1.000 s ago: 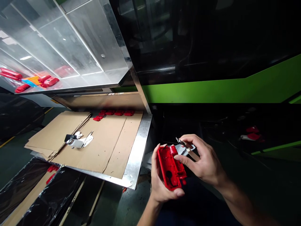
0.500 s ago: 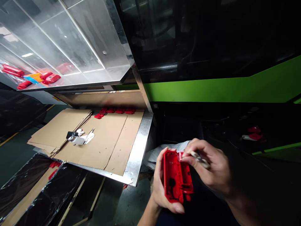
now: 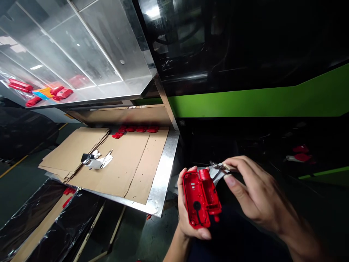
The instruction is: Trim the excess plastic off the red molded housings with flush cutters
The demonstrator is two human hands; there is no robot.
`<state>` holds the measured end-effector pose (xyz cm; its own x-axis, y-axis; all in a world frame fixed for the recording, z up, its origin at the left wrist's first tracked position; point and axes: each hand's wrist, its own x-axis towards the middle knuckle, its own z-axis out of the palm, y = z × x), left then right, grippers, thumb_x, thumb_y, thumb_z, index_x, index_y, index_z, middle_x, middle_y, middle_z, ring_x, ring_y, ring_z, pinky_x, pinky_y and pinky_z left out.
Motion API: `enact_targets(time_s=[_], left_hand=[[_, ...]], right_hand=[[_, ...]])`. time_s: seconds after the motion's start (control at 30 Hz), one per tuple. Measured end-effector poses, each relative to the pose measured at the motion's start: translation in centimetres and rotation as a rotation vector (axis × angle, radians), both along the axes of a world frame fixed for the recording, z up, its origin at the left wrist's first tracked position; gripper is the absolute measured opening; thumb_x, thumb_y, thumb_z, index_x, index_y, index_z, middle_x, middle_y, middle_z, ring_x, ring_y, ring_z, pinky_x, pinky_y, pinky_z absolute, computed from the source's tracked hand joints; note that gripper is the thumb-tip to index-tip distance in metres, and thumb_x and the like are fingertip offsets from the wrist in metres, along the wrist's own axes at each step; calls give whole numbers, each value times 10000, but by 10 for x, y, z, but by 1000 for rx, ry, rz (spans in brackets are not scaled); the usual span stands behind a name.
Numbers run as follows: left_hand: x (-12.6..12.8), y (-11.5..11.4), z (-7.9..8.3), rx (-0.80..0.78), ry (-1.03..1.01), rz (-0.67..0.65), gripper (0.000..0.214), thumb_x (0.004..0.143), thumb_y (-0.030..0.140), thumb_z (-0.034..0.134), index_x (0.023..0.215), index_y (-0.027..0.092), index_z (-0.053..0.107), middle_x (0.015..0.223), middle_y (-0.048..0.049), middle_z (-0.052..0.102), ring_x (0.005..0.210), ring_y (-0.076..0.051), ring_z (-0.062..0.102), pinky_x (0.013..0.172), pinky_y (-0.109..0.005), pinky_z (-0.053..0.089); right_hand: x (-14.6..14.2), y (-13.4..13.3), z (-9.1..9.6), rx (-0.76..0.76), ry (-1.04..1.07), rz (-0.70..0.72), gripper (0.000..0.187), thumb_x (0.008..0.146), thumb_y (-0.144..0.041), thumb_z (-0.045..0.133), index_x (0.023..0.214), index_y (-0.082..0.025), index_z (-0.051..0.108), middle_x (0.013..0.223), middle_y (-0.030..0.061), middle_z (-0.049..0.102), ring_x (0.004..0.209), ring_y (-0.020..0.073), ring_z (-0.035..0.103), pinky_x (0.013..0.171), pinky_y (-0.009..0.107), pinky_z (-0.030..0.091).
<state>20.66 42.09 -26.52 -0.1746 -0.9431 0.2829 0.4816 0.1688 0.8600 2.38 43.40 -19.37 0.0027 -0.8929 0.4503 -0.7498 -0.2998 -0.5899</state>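
My left hand [image 3: 185, 214] is wrapped round a red moulded plastic housing [image 3: 201, 198], held upright with its hollow inside facing me. My right hand [image 3: 252, 191] sits just to the right of it, thumb and fingers pinched on a small metal blade-like tool [image 3: 219, 167] whose tip points at the housing's top right corner. The tool is close to the part; whether it touches is unclear.
A metal-edged table [image 3: 163, 171] covered with cardboard sheets [image 3: 117, 160] stands to the left, with a row of red parts [image 3: 136, 129] at its back and small tools [image 3: 95, 160] in the middle. A clear sloping panel [image 3: 81, 51] hangs above. A green and black machine [image 3: 259, 94] fills the right.
My right hand has drawn back from the housing's top edge and moved right, with the tool still pinched. My left hand has turned the housing slightly and raised it a little.
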Motion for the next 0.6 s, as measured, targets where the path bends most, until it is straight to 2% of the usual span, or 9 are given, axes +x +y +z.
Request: enact_targets(time_s=[0.1,0.2,0.33,0.43,0.5,0.6], left_hand=[[-3,1,-4,-60,29,6,1161,532,561,939,1497,371,324,1548,-120,335,1413,-428,385,1182,-614,337],[-6,3,-7,-42,-32,83,1153,539,533,944,1490,393,308,1524,-103,359,1438,-408,350,1206,-629,284],[-9,5,-10,-34,-100,185,1178,504,526,960,1477,421,304,1544,-76,344,1460,-400,311,1222,-618,263],[-8,4,-11,-56,-124,211,1189,493,530,963,1479,416,309,1561,-75,333,1459,-392,314,1230,-595,263],[-6,1,-8,-54,-98,139,1171,524,551,945,1494,399,306,1551,-85,365,1442,-375,356,1230,-568,280],[0,-1,5,61,-24,-90,1091,576,661,872,1491,335,375,1486,-127,481,1370,-394,461,1197,-569,339]], right_hand=[[15,4,4,-53,99,30,272,986,-363,477,1161,-173,565,1100,83,640,1014,205,585,895,354,479],[25,2,3,-96,171,15,277,975,-368,509,1142,-157,577,1078,82,650,980,211,579,887,374,460],[33,1,0,-78,191,-3,244,962,-354,538,1105,-165,594,1038,64,655,931,206,573,853,381,455],[35,0,-2,-61,173,10,246,964,-362,538,1107,-172,600,1040,56,662,942,209,580,853,386,459],[30,-3,-2,-46,157,24,266,967,-375,534,1130,-176,599,1066,55,665,968,210,587,876,390,465],[7,-14,5,-103,182,94,324,957,-411,557,1152,-156,602,1096,79,665,988,216,599,883,390,488]])
